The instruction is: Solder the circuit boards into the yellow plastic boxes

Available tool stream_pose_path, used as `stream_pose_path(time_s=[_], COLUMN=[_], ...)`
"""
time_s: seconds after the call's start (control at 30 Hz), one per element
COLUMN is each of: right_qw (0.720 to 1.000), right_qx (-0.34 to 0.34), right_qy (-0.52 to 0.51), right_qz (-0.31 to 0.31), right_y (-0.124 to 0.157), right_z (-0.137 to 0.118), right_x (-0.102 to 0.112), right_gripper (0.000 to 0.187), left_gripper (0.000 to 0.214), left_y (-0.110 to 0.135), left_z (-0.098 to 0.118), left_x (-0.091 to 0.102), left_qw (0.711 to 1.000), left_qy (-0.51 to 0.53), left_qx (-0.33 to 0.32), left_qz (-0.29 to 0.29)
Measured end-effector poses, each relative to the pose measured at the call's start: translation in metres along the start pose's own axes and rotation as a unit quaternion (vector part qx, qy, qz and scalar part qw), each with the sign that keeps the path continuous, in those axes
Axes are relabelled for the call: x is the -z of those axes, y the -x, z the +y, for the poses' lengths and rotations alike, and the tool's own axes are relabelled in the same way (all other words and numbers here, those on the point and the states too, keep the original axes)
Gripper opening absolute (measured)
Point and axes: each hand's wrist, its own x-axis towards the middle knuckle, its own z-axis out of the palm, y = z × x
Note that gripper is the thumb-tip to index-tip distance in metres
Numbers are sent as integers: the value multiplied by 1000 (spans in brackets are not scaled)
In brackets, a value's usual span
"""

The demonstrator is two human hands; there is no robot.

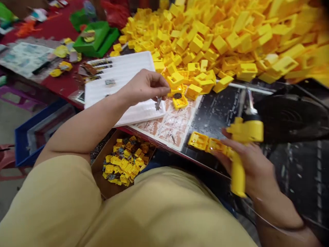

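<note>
My left hand (151, 85) is over the right edge of a white ribbed foam tray (138, 65), thumb and fingers pinched. A small silvery-grey metal piece (158, 103) hangs beneath the fingertips. In my right hand (246, 157) is a yellow pistol-shaped soldering gun (239, 171), its slender metal tip pointing up and away. Beside the right fingertips, a short row of small yellow plastic housings (198, 140) lies along the table's near edge; the fingers partly cover the row's right end. Another yellow housing (180, 102), with a dark round part by it, lies right of the tray.
Yellow housings (200, 41) are heaped across the back of the table. Below the edge, a cardboard box (99, 171) holds more yellow pieces. Green trays (92, 41) stand at back left. A thin cable (267, 219) runs by my right wrist. Blue crate (22, 147) at lower left.
</note>
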Motion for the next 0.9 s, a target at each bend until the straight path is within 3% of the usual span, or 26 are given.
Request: stream_pose_path(time_s=[0.13, 0.27, 0.37, 0.57, 0.9], right_qw=[999, 1000, 996, 992, 990], right_qx=[19, -11, -29, -59, -56], right_qy=[5, -7, -78, -110, -123], right_qz=[-30, -25, -17, 28, 43], right_y=[-13, -16, -23, -31, -31], right_z=[-5, -5, -13, -22, -34], right_x=[-20, -12, -4, -22, -32], right_gripper=[31, 42, 51, 34, 40], left_gripper=[6, 13, 13, 21, 12], left_y=[0, 9, 16, 23, 27], left_z=[3, -4, -5, 0, -11], left_x=[-63, -94, -102, -106, -115], left_qw=[993, 979, 974, 950, 982], left_qy=[46, 91, 106, 211, 151], left_qx=[-21, 1, 6, 51, -19], left_qz=[-111, -181, -199, -222, -112])
